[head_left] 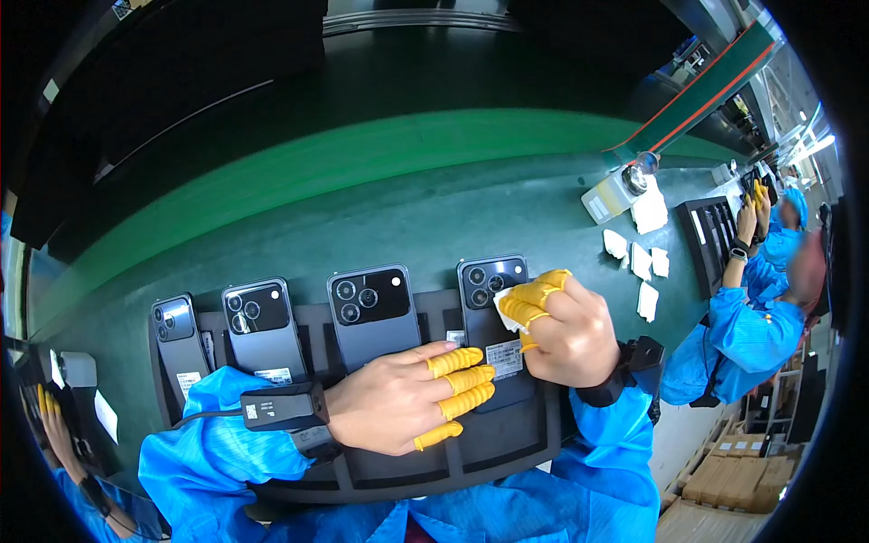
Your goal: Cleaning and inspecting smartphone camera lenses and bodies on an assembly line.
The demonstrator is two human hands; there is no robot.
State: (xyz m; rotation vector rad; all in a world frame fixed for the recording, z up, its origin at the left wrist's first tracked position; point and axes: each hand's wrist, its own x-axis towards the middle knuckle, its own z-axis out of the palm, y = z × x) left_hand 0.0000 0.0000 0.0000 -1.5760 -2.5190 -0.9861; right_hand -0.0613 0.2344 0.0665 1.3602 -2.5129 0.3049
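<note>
Head view looks down on a dark tray (pixel 507 452) lying on a green desk (pixel 407 208), with four smartphones set face down in its slots. The right hand (pixel 566 330) is curled closed around a small white wipe (pixel 507 312), pinching it between fingers capped in yellow finger cots and pressing it against the back of the rightmost phone (pixel 493 317), just below its camera block. The left hand (pixel 398 398) lies flat and open, holding nothing, its yellow-capped fingertips resting on the lower part of that same phone beside its white label. To the left in the tray stand a grey phone (pixel 373 312), a darker phone (pixel 262 326) and a phone at the end (pixel 178 339). Both forearms wear blue sleeves; a black box (pixel 282 404) is strapped at the left wrist. Further right on the desk lie several white wipes (pixel 644 262) near what seems to be a dispenser bottle (pixel 620 192). A co-worker in blue (pixel 751 326) works at the far right.
</note>
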